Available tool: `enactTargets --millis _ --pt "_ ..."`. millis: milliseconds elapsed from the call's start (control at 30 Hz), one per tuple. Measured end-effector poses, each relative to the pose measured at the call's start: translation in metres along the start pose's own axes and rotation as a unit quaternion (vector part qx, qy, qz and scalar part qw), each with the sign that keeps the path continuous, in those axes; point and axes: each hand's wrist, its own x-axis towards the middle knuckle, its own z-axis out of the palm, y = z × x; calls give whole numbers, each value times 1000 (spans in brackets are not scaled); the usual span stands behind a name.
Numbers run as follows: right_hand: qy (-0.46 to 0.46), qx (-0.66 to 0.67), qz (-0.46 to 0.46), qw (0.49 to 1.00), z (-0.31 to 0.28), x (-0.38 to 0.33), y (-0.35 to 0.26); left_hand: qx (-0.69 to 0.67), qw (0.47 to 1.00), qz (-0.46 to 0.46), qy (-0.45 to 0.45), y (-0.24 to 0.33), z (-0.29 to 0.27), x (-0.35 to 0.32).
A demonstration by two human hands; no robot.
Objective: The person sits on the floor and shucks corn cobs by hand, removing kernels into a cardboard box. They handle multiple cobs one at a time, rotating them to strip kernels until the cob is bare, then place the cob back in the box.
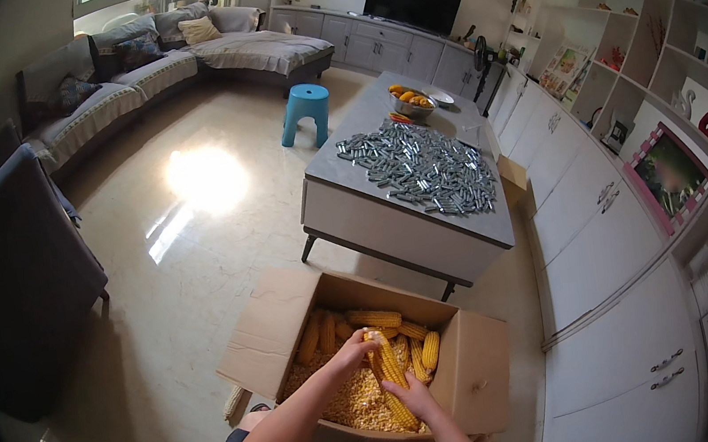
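Over the open cardboard box (478, 366) between my legs, both hands are on a yellow corn cob (387, 361). My left hand (356, 349) closes round its upper end, where some pale bare patches show. Lower down, my right hand (415, 396) is wrapped round the right side of the cob. More yellow cob shows just below that hand; whether it is the same cob or a second one I cannot tell. Loose corn kernels (355, 398) fill the bottom of the box, and several whole cobs (374, 318) lie along its far side.
A stripped cob (233, 402) lies on the floor left of the box. Beyond stands a low table (392, 236) with many small silvery cylinders (431, 162) and a bowl of yellow-orange fruit (413, 102). A blue stool (305, 116), a dark chair (21, 274) and white cabinets (598, 274) surround it.
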Motion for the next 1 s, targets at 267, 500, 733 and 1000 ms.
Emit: enactTargets --millis 267,500,733,1000 --pt "56 -168 -48 983 16 -4 9 132 977 138 93 -36 -3 17" --pt "46 -111 -11 993 16 -9 -9 26 998 16 54 -5 0 -2" --pt "-7 11 -2 1000 15 1 11 -6 999 33 -16 -3 -7 -11" --pt "13 -76 11 997 27 -11 -3 32 996 60 64 -21 -4 -3"
